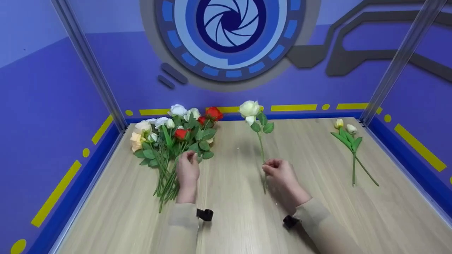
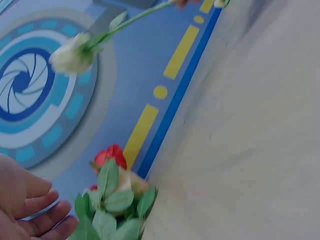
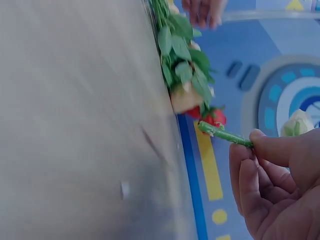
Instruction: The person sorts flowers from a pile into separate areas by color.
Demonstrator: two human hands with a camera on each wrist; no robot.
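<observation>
My right hand [image 1: 282,175] pinches the green stem of a white rose [image 1: 249,108] between thumb and fingertips. The bloom points toward the back wall, with a few leaves below it. In the right wrist view, the cut end of the stem [image 3: 225,135] sticks out past the fingertips. My left hand [image 1: 188,171] hovers by the right side of a pile of flowers, its fingers loosely bent around nothing. Red roses [image 1: 214,113], white and peach blooms [image 1: 137,141] and leafy stems make up that pile. Green leaves [image 2: 105,220] are close to the left fingertips.
Two tulips [image 1: 348,138], one yellowish and one white, lie with crossed stems on the right of the wooden table [image 1: 233,218]. Blue printed panels [image 1: 127,70] wall in the back and both sides. A small pale scrap [image 3: 125,190] lies on the tabletop.
</observation>
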